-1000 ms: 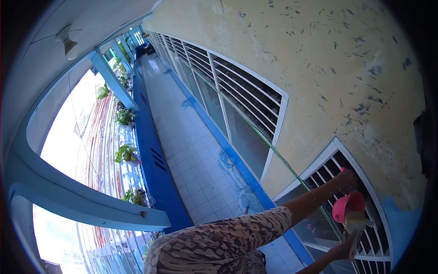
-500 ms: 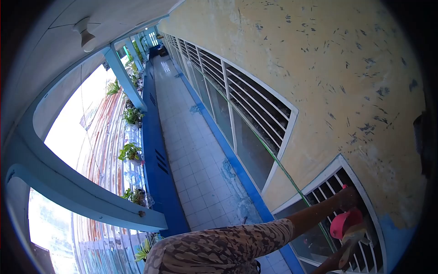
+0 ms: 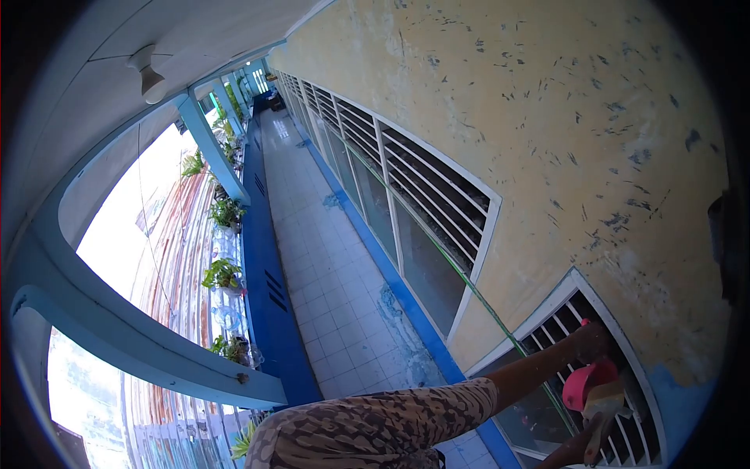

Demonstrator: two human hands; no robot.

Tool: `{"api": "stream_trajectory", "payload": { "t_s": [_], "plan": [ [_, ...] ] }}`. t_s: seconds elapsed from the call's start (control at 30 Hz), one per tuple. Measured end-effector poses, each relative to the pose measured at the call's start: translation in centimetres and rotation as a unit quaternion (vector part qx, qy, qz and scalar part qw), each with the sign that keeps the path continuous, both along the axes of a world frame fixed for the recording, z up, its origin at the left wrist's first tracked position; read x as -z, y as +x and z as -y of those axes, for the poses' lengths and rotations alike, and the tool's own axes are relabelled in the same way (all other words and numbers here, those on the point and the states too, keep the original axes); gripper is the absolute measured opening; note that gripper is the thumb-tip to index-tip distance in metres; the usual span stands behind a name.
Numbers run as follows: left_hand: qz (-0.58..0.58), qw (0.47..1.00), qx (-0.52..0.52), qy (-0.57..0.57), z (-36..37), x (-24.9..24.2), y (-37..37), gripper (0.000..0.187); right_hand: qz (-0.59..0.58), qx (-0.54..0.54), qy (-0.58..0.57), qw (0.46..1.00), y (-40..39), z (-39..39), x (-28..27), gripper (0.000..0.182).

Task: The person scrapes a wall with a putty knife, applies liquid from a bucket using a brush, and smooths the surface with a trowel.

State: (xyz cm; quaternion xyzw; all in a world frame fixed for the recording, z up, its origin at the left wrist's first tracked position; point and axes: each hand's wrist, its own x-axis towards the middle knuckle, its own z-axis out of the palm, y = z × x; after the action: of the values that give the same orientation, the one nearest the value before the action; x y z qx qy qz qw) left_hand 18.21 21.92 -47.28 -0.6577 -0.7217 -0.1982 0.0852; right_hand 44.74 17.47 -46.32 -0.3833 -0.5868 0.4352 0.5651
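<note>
Reaching in from the bottom in a patterned sleeve, my left hand (image 3: 594,342) is closed around a pink container (image 3: 587,384) in front of the barred window (image 3: 558,328) at lower right. Part of the pink also shows above the fingers. Just below, my right hand (image 3: 598,434) is closed on the handle of a flat, pale tool (image 3: 606,400), which looks like a brush or scraper. The tool's head is beside or against the container's rim; contact is unclear. The container's contents are hidden.
A green pole or line (image 3: 488,309) runs diagonally past the windows. The yellow wall (image 3: 547,156) has dark marks. A tiled walkway (image 3: 320,258) lies beside a low blue wall (image 3: 269,273) with potted plants (image 3: 223,273) and a pillar (image 3: 215,152).
The camera view has shifted slightly, moving the wall and windows a little left. Both hands keep their holds, and the right hand with the tool sits marginally differently beside the container.
</note>
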Motion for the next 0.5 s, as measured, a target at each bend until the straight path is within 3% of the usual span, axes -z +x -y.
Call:
{"api": "stream_trajectory", "payload": {
  "t_s": [0.17, 0.4, 0.43, 0.47, 0.5],
  "plan": [
    [0.013, 0.999, 0.016, 0.034, -0.4, 0.5, 0.0, 0.016, -0.169, -0.032, -0.108, 0.979, -0.3, 0.1, 0.2, 0.029],
    [-0.004, 1.0, -0.014, 0.001, 0.4, -0.6, 0.2, 0.015, -0.358, -0.078, -0.23, 0.902, -0.1, -0.2, 2.2, 0.027],
    [-0.008, 1.0, -0.017, -0.016, 0.6, -0.8, 0.2, 0.017, -0.17, -0.055, -0.065, 0.982, 0.4, -0.8, 4.8, 0.026],
    [-0.008, 1.0, -0.017, -0.017, 0.2, -0.1, 0.0, 0.017, 0.029, -0.028, 0.103, 0.994, 0.6, -1.1, 6.4, 0.024],
    [-0.012, 1.0, -0.017, -0.004, -0.5, 0.8, -0.1, 0.017, 0.03, -0.027, 0.101, 0.994, 0.5, -1.1, 6.6, 0.024]
  ]
}}
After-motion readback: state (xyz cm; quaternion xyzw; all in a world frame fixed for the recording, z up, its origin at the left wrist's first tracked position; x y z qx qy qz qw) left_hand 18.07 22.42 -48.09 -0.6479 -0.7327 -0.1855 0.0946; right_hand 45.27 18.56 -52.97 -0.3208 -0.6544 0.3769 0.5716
